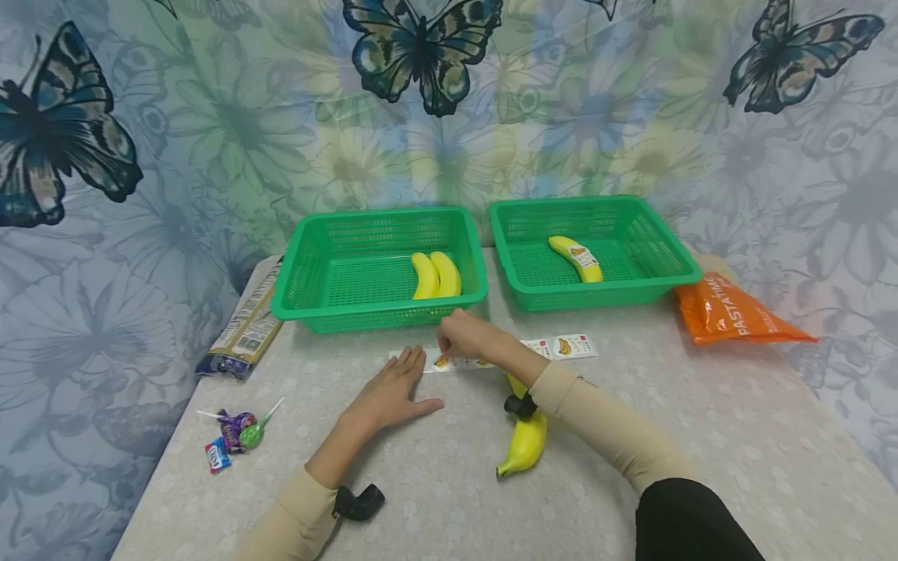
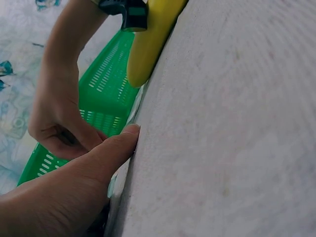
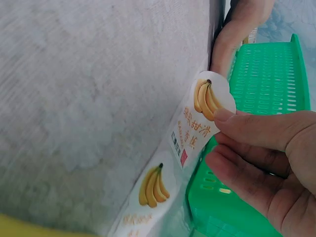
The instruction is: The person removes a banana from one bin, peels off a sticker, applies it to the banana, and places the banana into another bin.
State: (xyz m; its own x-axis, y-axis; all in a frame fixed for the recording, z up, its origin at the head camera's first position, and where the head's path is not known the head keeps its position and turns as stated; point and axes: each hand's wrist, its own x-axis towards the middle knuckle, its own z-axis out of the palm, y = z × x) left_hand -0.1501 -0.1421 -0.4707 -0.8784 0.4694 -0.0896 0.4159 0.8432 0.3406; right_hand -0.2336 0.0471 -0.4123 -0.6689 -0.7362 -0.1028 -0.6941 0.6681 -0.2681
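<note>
A strip of white banana stickers [image 1: 575, 345] lies across the table in front of the baskets. My left hand [image 1: 389, 393] rests flat with straight fingers at the strip's left end. Over the strip, my right hand [image 1: 471, 336] pinches the edge of one sticker [image 3: 197, 118] between thumb and fingers. That sticker curves up at its end in the right wrist view, and a second sticker [image 3: 154, 185] lies flat behind it. A yellow banana [image 1: 526, 442] lies below my right forearm, partly hidden by the wrist camera.
The left green basket [image 1: 379, 318] holds two bananas [image 1: 436, 275]; the right green basket [image 1: 603, 296] holds one banana [image 1: 577, 259] bearing a sticker. An orange pasta bag [image 1: 737, 312] lies far right. Candies [image 1: 235, 431] and a long package [image 1: 245, 331] lie left.
</note>
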